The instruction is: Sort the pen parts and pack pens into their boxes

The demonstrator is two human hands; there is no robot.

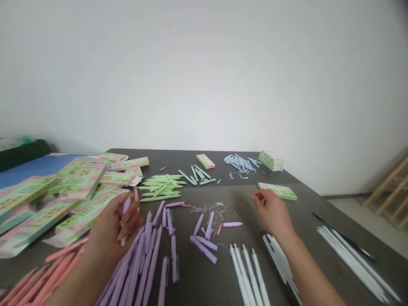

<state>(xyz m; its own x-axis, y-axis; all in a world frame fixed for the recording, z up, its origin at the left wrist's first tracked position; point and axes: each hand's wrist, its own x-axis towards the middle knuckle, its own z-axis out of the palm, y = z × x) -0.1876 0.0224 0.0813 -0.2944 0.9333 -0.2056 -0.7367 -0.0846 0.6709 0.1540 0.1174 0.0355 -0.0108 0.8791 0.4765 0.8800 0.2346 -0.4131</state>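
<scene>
Table (178, 158), dark: across middle and bottom of frame; centre patch best for close handling, apart from heaped packets (84, 182) at left.

Left hand (111, 221), lower left: fingers clamped on one purple pen (126, 206), tilted, pale end down. Advisable: light, steady grip, pale end clear of fingers.

Right hand (270, 208), right of centre: fingers curled, tips near thumb. Advisable: fingertip pinch only, forearm lifted clear of white rods below.

Purple pens (140, 267), bottom left of centre, loosely piled: likely to roll if brushed; keep left wrist high.

Clear slivers (218, 210), centre: probably easy to scatter; lift singly.

Hidden or uncertain, again by size: packets, cut off at left edge. Pink pens (60, 267), bottom left, partly behind left forearm, cut off below. White rods (248, 272), bottom right of centre, lower ends out of frame. Held pen, middle covered by fingers. Contents of right fingertips: cannot tell.
</scene>
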